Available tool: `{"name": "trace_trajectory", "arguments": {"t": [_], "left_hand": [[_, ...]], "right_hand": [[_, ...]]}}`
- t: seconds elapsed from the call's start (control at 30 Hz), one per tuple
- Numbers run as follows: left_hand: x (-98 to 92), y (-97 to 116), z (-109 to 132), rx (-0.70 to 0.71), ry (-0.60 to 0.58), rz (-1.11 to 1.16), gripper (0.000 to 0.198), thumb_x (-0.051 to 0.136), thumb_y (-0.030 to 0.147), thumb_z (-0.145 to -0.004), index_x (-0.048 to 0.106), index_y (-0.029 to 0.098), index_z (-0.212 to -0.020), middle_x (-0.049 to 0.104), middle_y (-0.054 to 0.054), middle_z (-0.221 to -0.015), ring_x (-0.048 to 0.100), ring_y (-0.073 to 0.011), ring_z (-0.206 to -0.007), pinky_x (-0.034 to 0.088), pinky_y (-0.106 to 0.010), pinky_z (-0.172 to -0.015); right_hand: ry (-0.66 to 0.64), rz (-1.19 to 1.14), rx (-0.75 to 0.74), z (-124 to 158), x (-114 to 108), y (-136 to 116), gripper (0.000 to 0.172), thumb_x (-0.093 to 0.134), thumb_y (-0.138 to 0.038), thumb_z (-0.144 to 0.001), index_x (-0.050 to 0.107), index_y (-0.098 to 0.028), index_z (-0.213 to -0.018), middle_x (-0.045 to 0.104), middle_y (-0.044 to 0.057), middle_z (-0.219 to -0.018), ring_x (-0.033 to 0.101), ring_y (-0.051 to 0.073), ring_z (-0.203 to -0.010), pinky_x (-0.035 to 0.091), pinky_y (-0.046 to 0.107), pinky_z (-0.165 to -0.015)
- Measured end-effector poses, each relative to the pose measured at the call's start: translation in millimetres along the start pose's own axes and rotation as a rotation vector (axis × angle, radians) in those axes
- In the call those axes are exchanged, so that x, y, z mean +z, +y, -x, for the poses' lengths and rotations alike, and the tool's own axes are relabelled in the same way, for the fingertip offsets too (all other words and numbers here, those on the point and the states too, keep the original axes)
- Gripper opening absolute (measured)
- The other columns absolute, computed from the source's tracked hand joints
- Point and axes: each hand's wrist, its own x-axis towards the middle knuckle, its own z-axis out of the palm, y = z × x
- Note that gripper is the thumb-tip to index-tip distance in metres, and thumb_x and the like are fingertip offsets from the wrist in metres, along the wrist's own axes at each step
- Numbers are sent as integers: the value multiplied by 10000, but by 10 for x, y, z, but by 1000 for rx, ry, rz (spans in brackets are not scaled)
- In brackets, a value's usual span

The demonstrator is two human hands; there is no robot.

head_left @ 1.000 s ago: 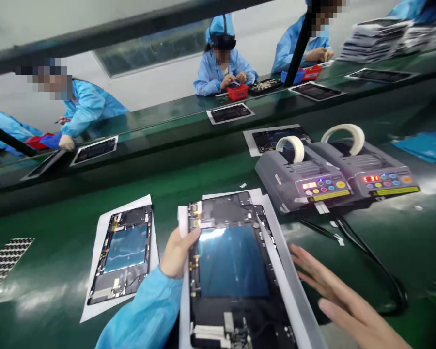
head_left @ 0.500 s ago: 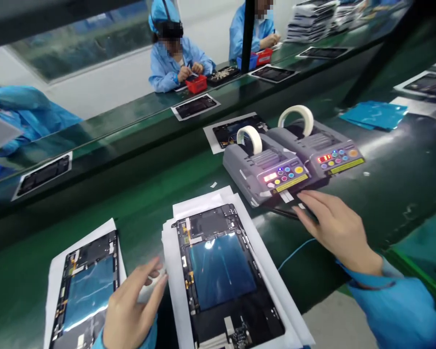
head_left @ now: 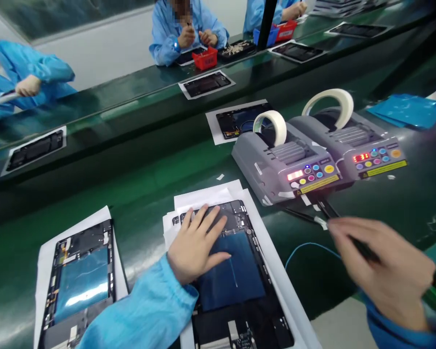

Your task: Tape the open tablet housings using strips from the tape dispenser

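My left hand (head_left: pixel 199 237) lies flat, fingers spread, over the upper part of an opened tablet (head_left: pixel 240 320). That tablet has a blue film-covered panel and rests on white sheets (head_left: pixel 276 271). In my right hand (head_left: pixel 381 261), blurred by motion, is a slim black tool that looks like tweezers (head_left: pixel 329 209); its far end points at the front of the nearer grey tape dispenser (head_left: pixel 294 155). Small white tape pieces (head_left: pixel 307 199) hang at the dispenser's outlet. Beside my fingertips, another white scrap (head_left: pixel 320 223) sits at the end of a thin dark strip.
A second opened tablet (head_left: pixel 83 286) lies on paper at left. Another tape dispenser (head_left: pixel 363 140) stands at right, near blue film sheets (head_left: pixel 407 110). A tablet (head_left: pixel 236 121) lies behind the dispensers. Co-workers (head_left: pixel 189 29) sit across the raised line, where several tablets rest. A blue cord (head_left: pixel 308 245) curves over the bench.
My left hand has moved right from between the two tablets onto the nearer one. My right hand has drawn back from the dispenser and now holds the black tweezers. The view has shifted.
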Motion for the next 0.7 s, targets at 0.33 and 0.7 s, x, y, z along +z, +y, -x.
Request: {"name": "trace_trajectory", "arguments": {"t": [0.33,0.7], "left_hand": [[-185,106,-173,-6,48,-98,436,614,504,-901,662,121,-1103,664,-146,-1177,578,-351,-1149,484,-513,-975],[-211,226,-868,-224,-178,232,203,629,353,-875,668,157,-915,692,-59,-918,677,-261,-880,566,-374,-759]], "right_hand": [[-482,-276,-248,61,233,-784,236,486,-206,-956,647,-164,-1124,697,85,-1116,654,194,-995,583,326,-820],[-341,-118,-252,-12,538,-565,243,564,-233,-927,596,-128,-1143,678,118,-1040,642,201,-895,538,331,-772]]}}
